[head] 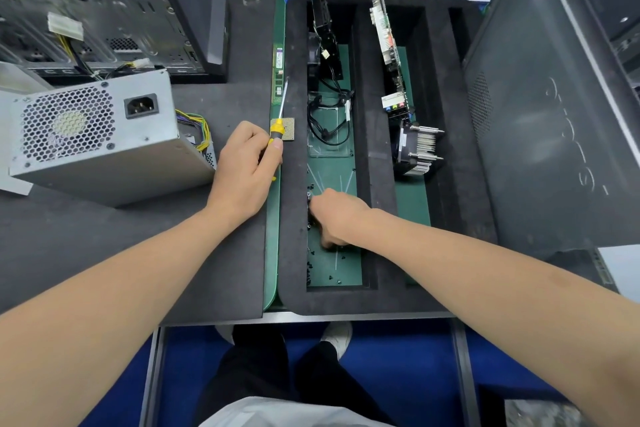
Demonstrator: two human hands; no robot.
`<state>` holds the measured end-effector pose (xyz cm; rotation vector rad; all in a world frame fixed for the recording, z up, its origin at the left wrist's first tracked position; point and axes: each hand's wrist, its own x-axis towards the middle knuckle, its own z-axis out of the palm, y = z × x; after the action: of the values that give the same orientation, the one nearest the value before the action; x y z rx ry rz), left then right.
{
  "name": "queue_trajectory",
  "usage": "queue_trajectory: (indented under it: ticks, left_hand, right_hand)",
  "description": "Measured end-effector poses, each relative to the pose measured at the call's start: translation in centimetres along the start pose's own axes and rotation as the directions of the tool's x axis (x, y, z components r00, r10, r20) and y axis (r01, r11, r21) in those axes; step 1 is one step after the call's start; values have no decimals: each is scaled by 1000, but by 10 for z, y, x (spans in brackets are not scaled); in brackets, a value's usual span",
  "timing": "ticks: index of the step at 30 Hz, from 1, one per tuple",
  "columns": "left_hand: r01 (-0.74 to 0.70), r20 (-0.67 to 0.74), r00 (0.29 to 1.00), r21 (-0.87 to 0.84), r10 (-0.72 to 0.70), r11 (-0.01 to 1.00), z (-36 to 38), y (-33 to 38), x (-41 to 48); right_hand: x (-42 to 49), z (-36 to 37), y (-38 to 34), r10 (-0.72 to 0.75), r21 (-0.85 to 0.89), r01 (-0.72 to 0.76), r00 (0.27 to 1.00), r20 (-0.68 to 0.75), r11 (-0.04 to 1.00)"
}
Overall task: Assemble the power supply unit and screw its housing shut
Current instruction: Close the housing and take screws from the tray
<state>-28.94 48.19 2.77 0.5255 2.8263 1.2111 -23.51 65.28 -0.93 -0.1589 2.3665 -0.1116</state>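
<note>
- Just one cam here, head-mounted, looking forward and steeply down onto the bench from the person's own eye level.
- Wide-angle lens, so the edges bow. Both forearms run in from the bottom corners.
- Left hand on the screwdriver and right hand sit mid-frame, pretty close.
- Power supply unit lands left, foam tray centre, the person's legs along the bottom edge.

The right hand curls down into the tray with its fingertips hidden, so whether it pinches anything cannot be told. The screws near it are too small to make out. The left hand covers most of the screwdriver handle. The case, far left, runs off the edge.
</note>
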Motion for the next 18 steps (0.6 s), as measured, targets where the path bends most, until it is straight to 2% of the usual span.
queue_trajectory:
  ticks: [9,16,18]
  left_hand:
    - [-4,-3,1000,-55,4,998,2,-3,-1]
    - [-8,-5,1000,-64,7,998,2,-3,-1]
    - [-10,2,1000,-54,10,999,1,-2,-2]
  right_hand:
    - [-16,-27,0,67,139,-60,997,-47,988]
    - [-33,-37,11,28,437,1,998,-61,900]
    - [-39,-38,13,13,466,37,995,-104,884]
